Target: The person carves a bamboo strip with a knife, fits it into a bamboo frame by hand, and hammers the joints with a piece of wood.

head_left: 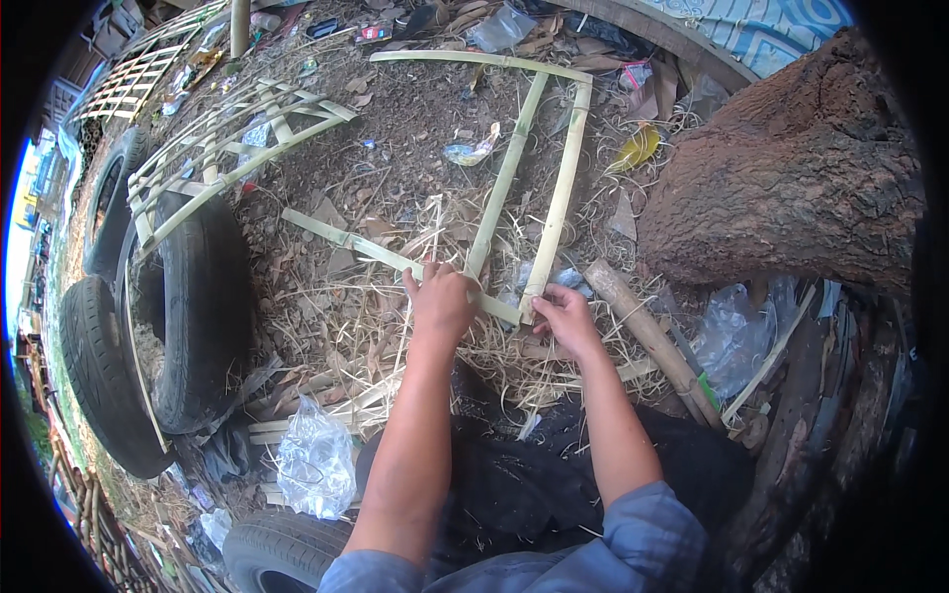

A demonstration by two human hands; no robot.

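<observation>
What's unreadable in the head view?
Head view, all of it:
Part of the cross strip: under the left hand.
How the corner is fixed: too small, partly behind the right hand.
Rest of the lower tyre: cut off by the bottom edge.
Far side of the trunk: lost in the dark rim.
</observation>
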